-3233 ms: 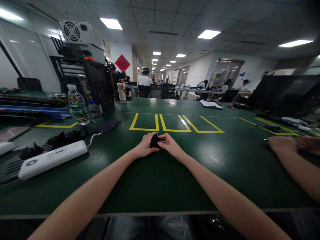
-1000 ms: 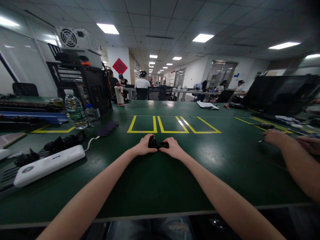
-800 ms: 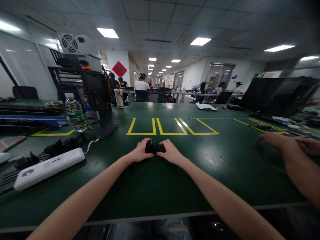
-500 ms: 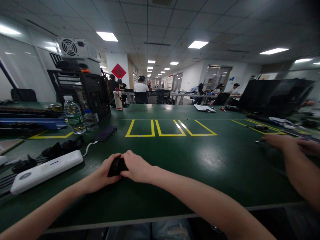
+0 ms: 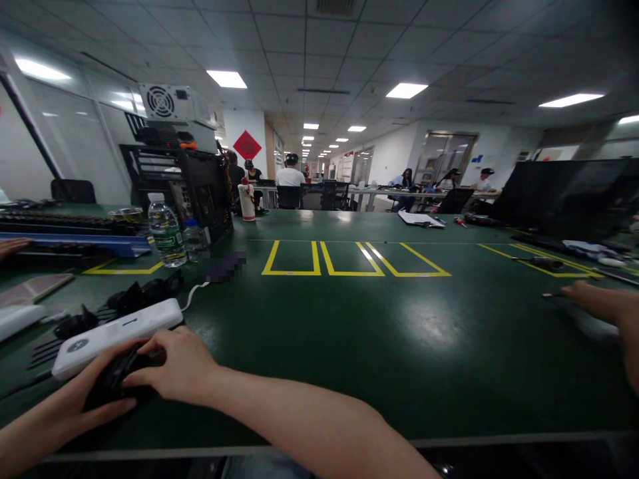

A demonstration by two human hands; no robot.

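Both my hands hold a small black object (image 5: 116, 380) low on the green table (image 5: 349, 332), near its front left edge. My left hand (image 5: 82, 399) cups it from below and the left, fingers curled round it. My right hand (image 5: 177, 366) reaches across from the right and closes over its top. What the black object is I cannot make out. A white power bank (image 5: 117, 336) with a white cable lies just behind my hands.
Black parts (image 5: 144, 293) lie left of centre. Two water bottles (image 5: 167, 233) stand before a black computer case (image 5: 200, 179). Yellow taped rectangles (image 5: 349, 259) mark the table's middle. Another person's hand (image 5: 606, 306) rests at the right by a screwdriver (image 5: 542, 261). A monitor (image 5: 564, 193) stands far right.
My hands have carried the black object from the table's middle, by the yellow rectangles, toward me and to the left, ending beside the white power bank. The view has turned slightly left.
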